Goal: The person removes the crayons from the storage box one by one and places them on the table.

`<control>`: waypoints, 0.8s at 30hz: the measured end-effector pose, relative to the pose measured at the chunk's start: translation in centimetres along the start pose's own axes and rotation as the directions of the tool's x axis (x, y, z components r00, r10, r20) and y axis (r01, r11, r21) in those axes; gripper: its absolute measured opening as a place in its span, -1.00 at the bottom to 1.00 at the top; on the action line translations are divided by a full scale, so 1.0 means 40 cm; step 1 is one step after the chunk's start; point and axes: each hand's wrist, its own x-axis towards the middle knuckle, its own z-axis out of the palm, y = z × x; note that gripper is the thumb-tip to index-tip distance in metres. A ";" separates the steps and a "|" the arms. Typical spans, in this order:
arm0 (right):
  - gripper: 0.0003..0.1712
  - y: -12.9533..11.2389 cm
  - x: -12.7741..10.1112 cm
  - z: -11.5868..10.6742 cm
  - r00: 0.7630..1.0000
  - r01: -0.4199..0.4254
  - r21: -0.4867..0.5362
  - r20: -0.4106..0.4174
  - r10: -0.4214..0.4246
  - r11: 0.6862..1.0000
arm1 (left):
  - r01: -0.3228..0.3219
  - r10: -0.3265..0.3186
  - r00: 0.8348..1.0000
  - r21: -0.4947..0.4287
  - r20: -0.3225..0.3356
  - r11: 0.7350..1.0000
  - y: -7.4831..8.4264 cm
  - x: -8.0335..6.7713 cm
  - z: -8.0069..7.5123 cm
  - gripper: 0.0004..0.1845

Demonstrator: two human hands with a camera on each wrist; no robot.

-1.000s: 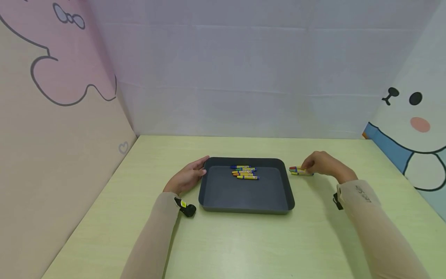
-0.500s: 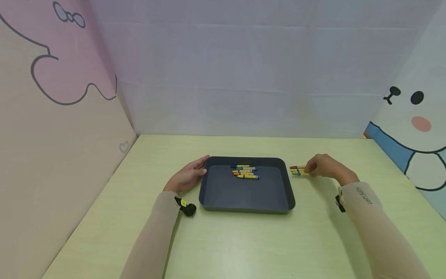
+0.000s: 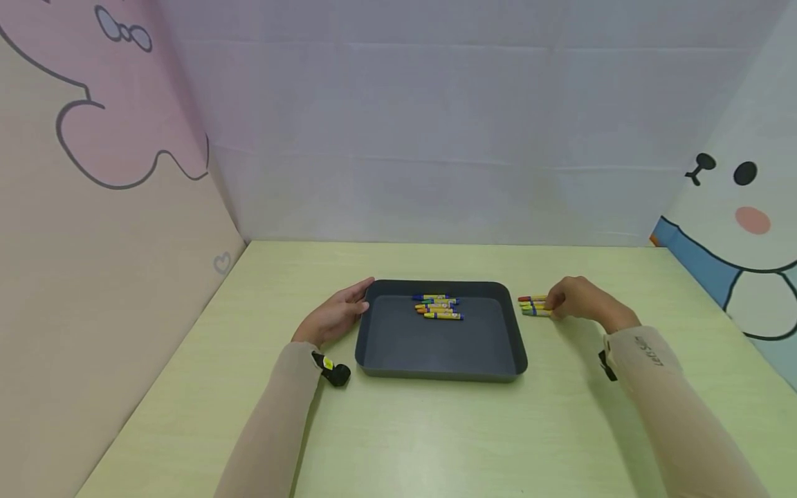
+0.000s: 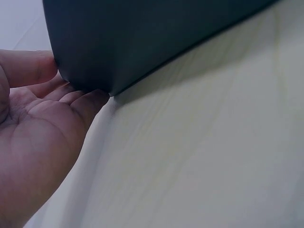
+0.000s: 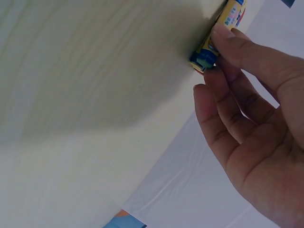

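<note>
A dark grey rectangular plastic tray [image 3: 398, 346] sits on the pale green wood-grain table [image 3: 436, 436]. Inside it, against the far wall, lies a cluster of yellow-wrapped wax crayons [image 3: 438, 306].

The left hand [image 3: 333, 315] rests on the table at the tray's left far corner, fingers relaxed and nearly straight, tips touching the tray's outer wall; it grips nothing.

A second small group of yellow-wrapped crayons [image 3: 533, 305] lies on the table just beside the tray's right rim. The right hand [image 3: 575, 299] is at their right ends, fingertips [image 5: 223, 35] touching the crayon ends. Whether it actually pinches one cannot be told from any view.

Cartoon-printed partition walls [image 3: 93, 138] enclose the table.
</note>
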 end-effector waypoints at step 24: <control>-0.88 0.001 -0.002 0.018 0.999 0.005 0.018 -0.045 -0.004 1.000 | -0.006 0.006 1.000 -0.006 0.006 1.000 -0.003 0.002 -0.003 -0.28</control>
